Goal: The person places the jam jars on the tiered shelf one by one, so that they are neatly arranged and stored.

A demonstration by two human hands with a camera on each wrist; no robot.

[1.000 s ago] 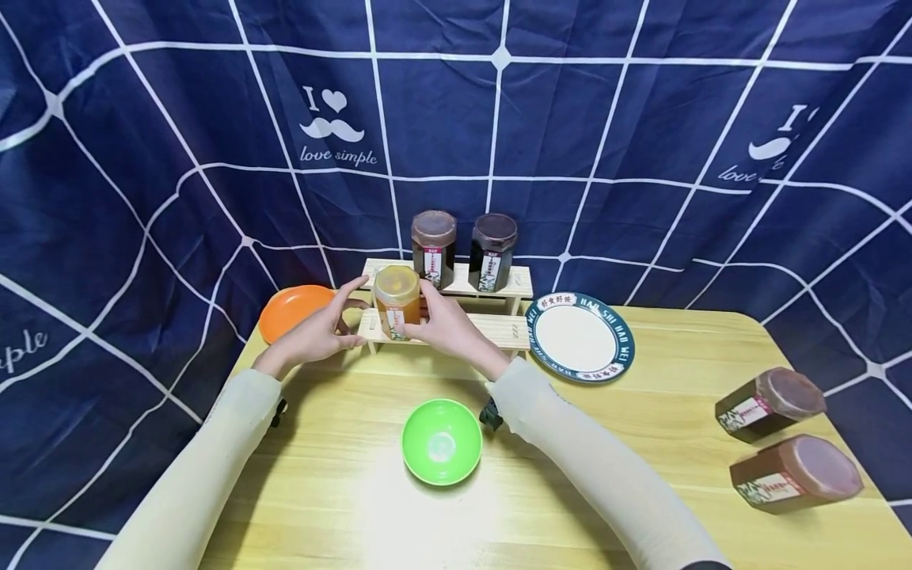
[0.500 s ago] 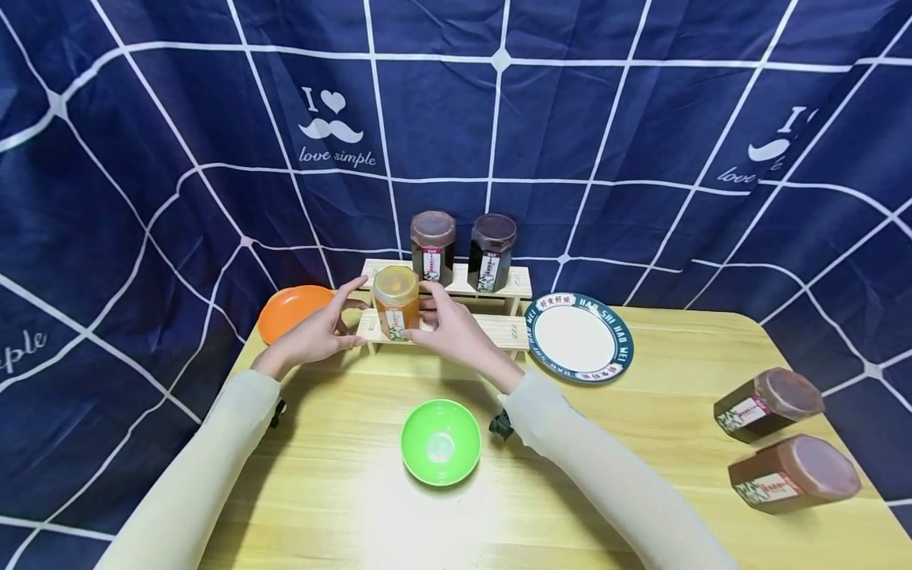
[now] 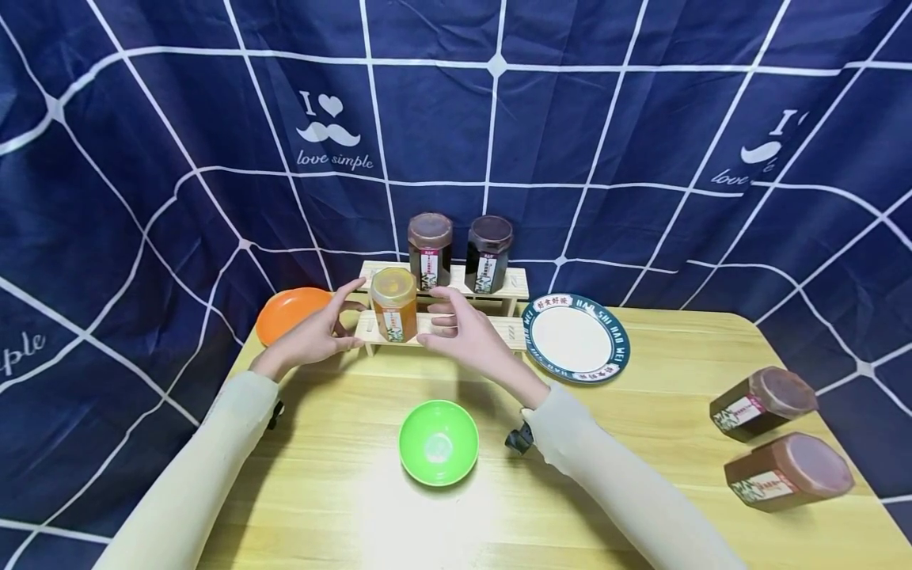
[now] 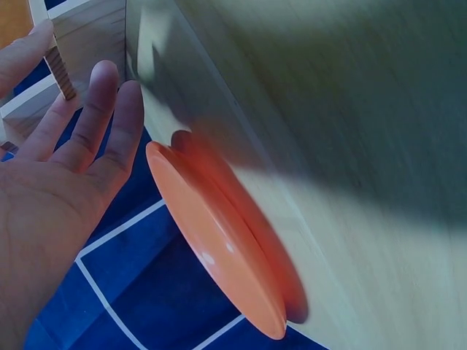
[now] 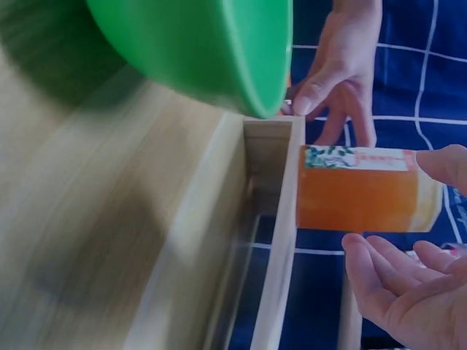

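Note:
An amber jar (image 3: pixel 394 306) with a yellowish lid stands upright on the lower step of a two-step wooden rack (image 3: pixel 470 326), near its left end. My right hand (image 3: pixel 473 336) is just right of the jar, fingers loosely bent. The right wrist view shows a gap between its lower fingertips and the amber jar (image 5: pixel 365 191). My left hand (image 3: pixel 313 331) is at the rack's left end, fingers spread. In the left wrist view its fingertips (image 4: pixel 104 76) lie close to the rack's end; whether they all touch it I cannot tell. Two dark jars (image 3: pixel 431 249) stand on the upper step.
An orange plate (image 3: pixel 288 315) lies left of the rack, beneath my left forearm's far side. A blue-rimmed white plate (image 3: pixel 616 348) is at its right. A green bowl (image 3: pixel 438 443) sits in front. Two more dark jars (image 3: pixel 765 404) stand at the table's right; a blue curtain hangs behind.
My right hand has let go of the amber jar and drawn away to the right. The jar stays on the lower step. My left hand has hardly moved.

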